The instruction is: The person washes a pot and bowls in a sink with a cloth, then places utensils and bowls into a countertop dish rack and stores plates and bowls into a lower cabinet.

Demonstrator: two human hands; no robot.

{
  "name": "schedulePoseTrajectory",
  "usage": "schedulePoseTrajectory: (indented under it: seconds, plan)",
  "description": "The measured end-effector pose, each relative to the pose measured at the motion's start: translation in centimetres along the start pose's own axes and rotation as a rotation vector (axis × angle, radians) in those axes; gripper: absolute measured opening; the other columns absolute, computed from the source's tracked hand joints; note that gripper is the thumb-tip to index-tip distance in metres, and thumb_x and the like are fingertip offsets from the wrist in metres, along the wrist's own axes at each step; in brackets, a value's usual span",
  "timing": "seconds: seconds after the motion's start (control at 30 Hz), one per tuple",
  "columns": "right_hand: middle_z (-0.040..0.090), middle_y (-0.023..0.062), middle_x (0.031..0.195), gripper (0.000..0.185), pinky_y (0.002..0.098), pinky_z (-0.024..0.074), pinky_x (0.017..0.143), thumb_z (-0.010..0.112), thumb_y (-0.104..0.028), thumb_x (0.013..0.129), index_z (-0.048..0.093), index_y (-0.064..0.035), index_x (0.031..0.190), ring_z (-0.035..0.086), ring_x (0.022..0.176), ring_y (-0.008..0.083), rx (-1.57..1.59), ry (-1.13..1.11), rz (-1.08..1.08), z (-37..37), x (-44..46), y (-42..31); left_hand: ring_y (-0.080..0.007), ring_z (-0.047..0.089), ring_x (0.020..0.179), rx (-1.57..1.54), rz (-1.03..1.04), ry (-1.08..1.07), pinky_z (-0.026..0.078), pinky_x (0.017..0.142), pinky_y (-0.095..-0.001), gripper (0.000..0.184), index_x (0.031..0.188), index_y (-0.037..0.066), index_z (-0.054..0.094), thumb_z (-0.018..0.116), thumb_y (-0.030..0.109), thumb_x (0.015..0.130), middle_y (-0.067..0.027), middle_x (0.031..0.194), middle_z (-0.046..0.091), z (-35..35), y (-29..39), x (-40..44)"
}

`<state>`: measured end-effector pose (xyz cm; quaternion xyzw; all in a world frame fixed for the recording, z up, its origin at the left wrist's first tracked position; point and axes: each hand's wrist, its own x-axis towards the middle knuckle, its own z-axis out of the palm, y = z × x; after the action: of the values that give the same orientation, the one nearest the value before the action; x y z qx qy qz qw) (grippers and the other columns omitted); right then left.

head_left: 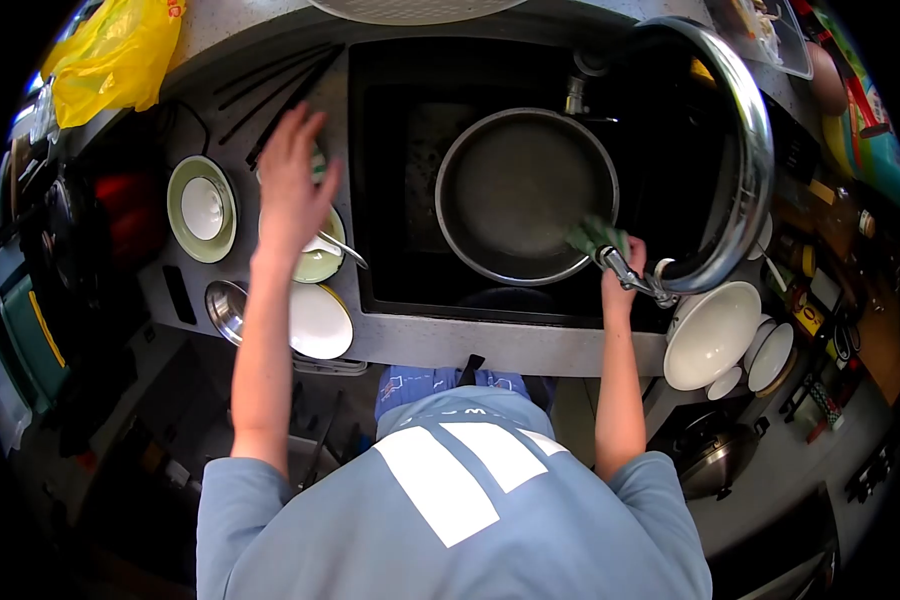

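Note:
My left hand (295, 175) is raised over the counter left of the sink, blurred, with its fingers stretched out. Under it are a green-rimmed bowl (320, 262) with a spoon-like handle (345, 248) sticking out, and a small green-and-white item (318, 163) partly hidden by the fingers. My right hand (625, 268) is closed at the sink's right front, behind the tap's spout end (622, 268). A green, crumpled, cloth-like item (597, 236) shows at its fingers, over the rim of a large round pan (525, 190). The pan sits in the dark sink (400, 290).
The curved chrome tap (755, 150) arches over the sink's right side. Chopsticks (270, 100), a green dish with a white bowl (203, 208), a white plate (320, 322) and a metal bowl (227, 308) lie left. A large white bowl (712, 335) stands right.

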<state>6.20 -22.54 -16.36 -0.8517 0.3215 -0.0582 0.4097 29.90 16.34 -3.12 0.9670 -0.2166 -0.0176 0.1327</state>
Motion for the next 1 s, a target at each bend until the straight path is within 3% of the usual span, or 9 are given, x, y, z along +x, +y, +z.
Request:
schedulePoseTrajectory:
  seconds: [0.07, 0.17, 0.4, 0.57, 0.67, 0.77, 0.8, 0.87, 1.0]
  plan:
    - [0.060, 0.0128, 0.102, 0.025, 0.0349, 0.0440, 0.087, 0.058, -0.013, 0.091, 0.054, 0.0025, 0.111, 0.058, 0.095, 0.0232, -0.123, 0.127, -0.181, -2.7, 0.2, 0.6, -0.0340, 0.041, 0.130, -0.046, -0.018, -0.012, 0.032, 0.107, -0.0448, 0.054, 0.132, 0.006, 0.047, 0.066, 0.013, 0.081, -0.0161, 0.139, 0.044, 1.2, 3.5, -1.7]
    - [0.067, 0.0175, 0.097, 0.031, 0.0344, 0.0479, 0.082, 0.064, -0.012, 0.085, 0.055, -0.0010, 0.112, 0.065, 0.089, 0.0272, 0.045, 0.140, 0.107, -6.1, 1.6, -4.4, -0.0346, 0.041, 0.129, -0.263, -0.081, -0.057, 0.033, 0.107, -0.0431, 0.051, 0.129, 0.004, 0.049, 0.066, 0.011, 0.081, -0.0174, 0.139, 0.044, 3.3, 7.6, -3.9]
    - [0.067, 0.0208, 0.100, 0.034, 0.0412, 0.0488, 0.085, 0.062, -0.020, 0.083, 0.062, -0.0019, 0.112, 0.063, 0.099, 0.0379, -0.383, -0.175, 0.096, -1.7, 5.3, 4.8, -0.0388, 0.037, 0.131, -0.580, -0.546, -0.211, 0.033, 0.109, -0.0402, 0.069, 0.139, 0.000, 0.031, 0.067, 0.015, 0.082, -0.0241, 0.139, 0.038, 14.9, 14.3, -10.8]
    - [0.066, 0.0110, 0.103, 0.035, 0.0400, 0.0480, 0.081, 0.066, -0.037, 0.088, 0.067, -0.0028, 0.098, 0.063, 0.089, 0.0293, -0.014, -0.458, 0.035, 5.2, 7.5, 22.2, -0.0381, 0.033, 0.134, -0.980, -1.014, -0.225, 0.030, 0.111, -0.0390, 0.083, 0.143, -0.006, 0.019, 0.069, 0.016, 0.081, -0.0274, 0.145, 0.030, 23.4, 12.4, -13.7]
    - [0.064, 0.0165, 0.113, 0.048, 0.0396, 0.0435, 0.092, 0.055, -0.043, 0.093, 0.062, -0.0001, 0.114, 0.060, 0.108, 0.0268, -0.339, -0.558, -0.209, 5.0, 7.2, 18.3, -0.0375, 0.031, 0.136, -1.015, -1.005, -0.220, 0.029, 0.112, -0.0383, 0.085, 0.144, -0.006, 0.017, 0.068, 0.015, 0.080, -0.0275, 0.146, 0.028, 24.1, 12.9, -14.1]
    - [0.061, 0.0208, 0.118, 0.056, 0.0378, 0.0385, 0.098, 0.051, -0.044, 0.095, 0.057, 0.0052, 0.120, 0.055, 0.116, 0.0316, -0.189, -0.542, 0.098, 4.4, 6.3, 16.7, -0.0353, 0.035, 0.135, -0.882, -1.029, -0.241, 0.030, 0.111, -0.0370, 0.083, 0.145, -0.006, 0.017, 0.067, 0.015, 0.082, -0.0269, 0.145, 0.031, 22.5, 14.0, -13.7]
    - [0.064, 0.0195, 0.111, 0.049, 0.0366, 0.0415, 0.094, 0.053, -0.038, 0.094, 0.058, 0.0050, 0.117, 0.058, 0.108, 0.0316, -0.213, -0.469, -0.109, 3.6, 5.7, 16.2, -0.0341, 0.037, 0.134, -0.848, -1.045, -0.250, 0.031, 0.110, -0.0363, 0.082, 0.145, -0.006, 0.018, 0.067, 0.015, 0.083, -0.0264, 0.145, 0.033, 21.5, 14.6, -13.3]
    - [0.066, 0.0135, 0.102, 0.036, 0.0330, 0.0448, 0.086, 0.059, -0.026, 0.092, 0.060, 0.0045, 0.112, 0.061, 0.096, 0.0239, -0.137, -0.409, 0.101, 2.2, 4.4, 10.7, -0.0351, 0.037, 0.134, -0.908, -0.979, -0.214, 0.031, 0.111, -0.0368, 0.080, 0.145, -0.006, 0.020, 0.066, 0.017, 0.083, -0.0265, 0.145, 0.033, 20.8, 14.9, -14.0]
    - [0.064, 0.0060, 0.088, 0.020, 0.0282, 0.0451, 0.076, 0.060, -0.011, 0.089, 0.060, 0.0032, 0.103, 0.057, 0.081, 0.0138, 0.123, -0.336, 0.033, 0.8, 3.4, 8.8, -0.0359, 0.040, 0.131, -0.832, -0.712, -0.144, 0.032, 0.110, -0.0396, 0.064, 0.138, -0.003, 0.035, 0.062, 0.019, 0.084, -0.0225, 0.138, 0.042, 16.7, 15.4, -15.3]
